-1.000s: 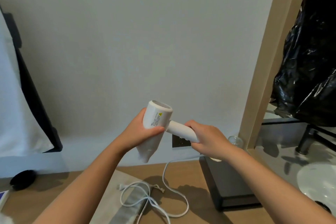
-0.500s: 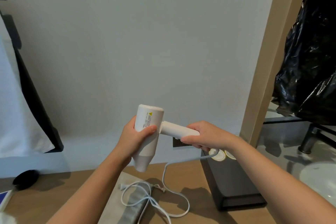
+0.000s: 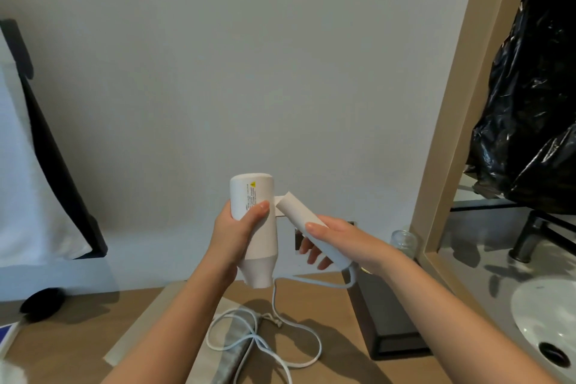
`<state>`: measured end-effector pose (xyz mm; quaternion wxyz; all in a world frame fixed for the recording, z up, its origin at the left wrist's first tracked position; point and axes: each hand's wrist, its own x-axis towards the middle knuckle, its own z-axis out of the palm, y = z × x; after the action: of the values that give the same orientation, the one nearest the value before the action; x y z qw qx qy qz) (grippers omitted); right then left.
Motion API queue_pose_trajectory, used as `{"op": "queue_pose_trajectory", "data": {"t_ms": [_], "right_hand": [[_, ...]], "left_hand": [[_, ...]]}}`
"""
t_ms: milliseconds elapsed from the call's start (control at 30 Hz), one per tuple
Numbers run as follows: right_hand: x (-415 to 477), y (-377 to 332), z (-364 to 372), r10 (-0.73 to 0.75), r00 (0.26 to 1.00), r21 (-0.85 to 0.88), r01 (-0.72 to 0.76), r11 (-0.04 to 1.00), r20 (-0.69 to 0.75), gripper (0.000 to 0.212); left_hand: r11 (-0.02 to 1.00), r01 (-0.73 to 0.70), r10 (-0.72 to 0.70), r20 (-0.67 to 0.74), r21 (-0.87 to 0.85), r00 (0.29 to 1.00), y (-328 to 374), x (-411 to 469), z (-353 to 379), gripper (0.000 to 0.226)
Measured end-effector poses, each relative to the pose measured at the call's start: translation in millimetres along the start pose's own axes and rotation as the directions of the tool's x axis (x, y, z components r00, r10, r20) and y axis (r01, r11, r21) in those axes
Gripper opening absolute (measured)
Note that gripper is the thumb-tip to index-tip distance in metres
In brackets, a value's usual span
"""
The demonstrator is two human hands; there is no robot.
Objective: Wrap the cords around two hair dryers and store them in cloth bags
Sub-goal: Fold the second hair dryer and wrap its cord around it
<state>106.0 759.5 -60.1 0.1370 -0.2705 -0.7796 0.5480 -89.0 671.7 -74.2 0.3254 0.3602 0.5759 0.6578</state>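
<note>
I hold a white hair dryer (image 3: 258,246) up in front of the wall, its barrel upright. My left hand (image 3: 237,227) grips the barrel. My right hand (image 3: 339,243) holds the folding handle (image 3: 299,212), thumb on top and fingers underneath, and the handle is bent at its hinge down towards the barrel. The white cord (image 3: 280,337) hangs from the handle's end and lies in loose loops on the wooden counter (image 3: 78,337). A grey cloth bag (image 3: 237,349) lies flat under the loops. No second dryer is in view.
A black box (image 3: 389,330) stands on the counter to the right. Behind it are a small glass jar (image 3: 403,241), a wooden frame (image 3: 452,134) and a sink (image 3: 548,321) with a tap. A black plastic bag (image 3: 536,103) hangs upper right. A dark round object (image 3: 43,304) lies far left.
The handle has folded from sticking straight out to angled down beside the barrel. My right hand shifted its hold along the handle. The barrel turned more upright.
</note>
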Motion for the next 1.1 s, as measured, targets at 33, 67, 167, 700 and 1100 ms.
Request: {"op": "queue_pose_trajectory", "data": {"t_ms": [33,67,167,700,1100], "right_hand": [[-2,0,0,0.0,1.0,0.03,-0.001,1.0,0.027,0.031],[-4,-1,-2,-0.001,0.999,0.061,-0.002,0.998,0.044,0.03],[-9,-8,-9,0.004,0.997,0.078,-0.011,0.997,0.082,0.031],[-8,-8,7,-0.02,0.997,0.095,0.026,0.995,-0.069,0.056],[10,8,52,0.005,0.969,0.293,0.07,0.954,-0.247,0.056]], "left_hand": [[1.0,0.02,-0.02,0.033,0.012,0.999,2,-1,-1,0.071],[0.999,0.043,-0.044,0.068,0.02,0.997,5,-2,-2,0.073],[0.997,0.083,-0.083,0.156,0.01,0.984,13,-4,-6,0.076],[0.979,0.153,-0.146,0.063,-0.134,0.987,13,-12,3,0.061],[0.934,0.168,-0.204,-0.085,-0.314,0.975,4,-24,29,0.038]]}}
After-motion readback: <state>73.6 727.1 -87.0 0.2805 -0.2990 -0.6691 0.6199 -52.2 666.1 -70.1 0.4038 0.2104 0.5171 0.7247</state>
